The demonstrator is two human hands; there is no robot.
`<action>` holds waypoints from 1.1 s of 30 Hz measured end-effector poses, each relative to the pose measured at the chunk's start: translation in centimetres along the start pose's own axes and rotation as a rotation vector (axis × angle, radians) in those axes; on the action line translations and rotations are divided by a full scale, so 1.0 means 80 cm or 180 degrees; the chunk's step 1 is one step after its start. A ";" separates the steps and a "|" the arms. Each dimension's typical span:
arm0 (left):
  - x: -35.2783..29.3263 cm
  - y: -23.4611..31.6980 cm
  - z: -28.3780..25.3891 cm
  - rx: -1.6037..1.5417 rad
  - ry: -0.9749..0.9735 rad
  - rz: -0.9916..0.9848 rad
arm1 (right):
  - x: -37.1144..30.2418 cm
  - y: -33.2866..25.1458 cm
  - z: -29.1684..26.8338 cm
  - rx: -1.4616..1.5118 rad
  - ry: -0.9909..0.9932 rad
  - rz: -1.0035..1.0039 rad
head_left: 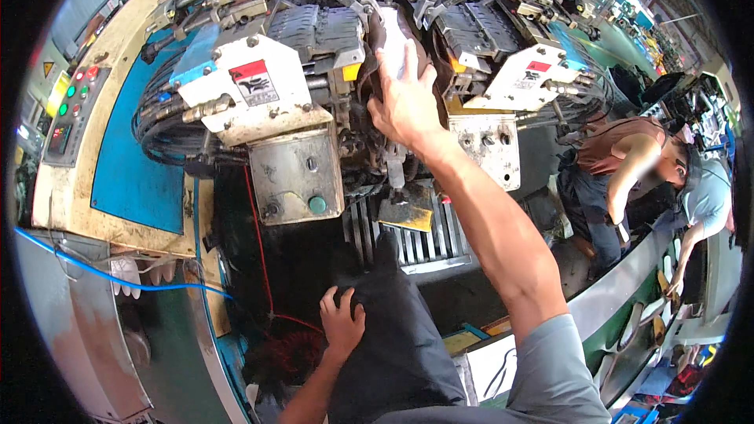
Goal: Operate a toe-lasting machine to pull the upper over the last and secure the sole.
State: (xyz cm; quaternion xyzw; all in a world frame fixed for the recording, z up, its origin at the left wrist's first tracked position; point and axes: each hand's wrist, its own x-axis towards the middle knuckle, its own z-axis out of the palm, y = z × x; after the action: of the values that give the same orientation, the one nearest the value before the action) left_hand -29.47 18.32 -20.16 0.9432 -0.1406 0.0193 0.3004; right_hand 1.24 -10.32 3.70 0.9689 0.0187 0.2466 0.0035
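Note:
My right hand (406, 102) reaches up into the middle of a large machine (314, 35). Its fingers are spread over the white underside of a shoe (390, 27) with a brown upper (424, 55), which sits upside down between two dark clamping blocks. They touch the white surface; the hand hides the shoe's near end. Low in the view my left hand (343, 322) hangs beside my dark-clothed leg (393, 345). Its fingers are loosely bent and apart, with nothing visible in them.
White side plates (259, 86) and bundled black hoses (161, 122) flank the machine. A control panel (75, 114) with lit buttons is at left. Blue and red cables run low. At right, two people (628, 157) work near a conveyor (620, 298) carrying shoe parts.

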 end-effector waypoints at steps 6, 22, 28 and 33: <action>0.007 0.004 0.003 0.0035 -0.0067 0.0131 | 0.011 -0.003 -0.022 0.0155 -0.0033 0.0114; -0.016 0.000 0.008 -0.0173 0.0127 0.0078 | -0.052 -0.020 -0.053 0.1029 0.0492 0.0054; -0.018 -0.006 -0.012 0.0054 0.0262 0.0396 | -0.502 0.010 -0.007 0.1201 -0.0522 0.0891; -0.028 -0.049 0.003 0.0170 0.0149 0.0594 | -0.984 0.076 -0.169 0.0166 -0.1000 0.3927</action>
State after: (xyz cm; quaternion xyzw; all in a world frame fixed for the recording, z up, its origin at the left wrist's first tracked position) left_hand -30.52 21.81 -22.84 0.9330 -0.2203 0.0730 0.2752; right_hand -74.10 -19.45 -21.97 0.8258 -0.5377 0.0577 -0.1600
